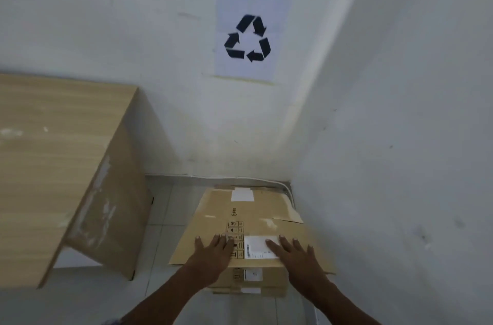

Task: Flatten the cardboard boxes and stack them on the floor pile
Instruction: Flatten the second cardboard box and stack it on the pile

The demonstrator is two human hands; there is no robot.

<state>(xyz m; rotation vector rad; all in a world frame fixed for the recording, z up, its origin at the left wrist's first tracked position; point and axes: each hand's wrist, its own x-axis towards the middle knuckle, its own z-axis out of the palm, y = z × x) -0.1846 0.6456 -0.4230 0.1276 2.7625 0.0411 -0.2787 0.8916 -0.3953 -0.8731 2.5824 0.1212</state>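
Note:
A flattened brown cardboard box (pixel 248 220) with white labels lies on top of a floor pile (pixel 250 278) of other flattened boxes, in the corner of the room. My left hand (pixel 213 251) rests palm down on the near left part of the top box, fingers spread. My right hand (pixel 294 254) lies flat on its near right part, fingertips on a white shipping label (pixel 257 246). Neither hand grips anything. The lower boxes show only at their near edges.
A wooden table (pixel 50 154) stands on the left, its side panel close to the pile. White walls meet in a corner behind the pile; a recycling sign (pixel 248 34) is taped above. A white cable (pixel 240 178) runs along the wall base. Pale floor tiles (pixel 165 207) lie between table and pile.

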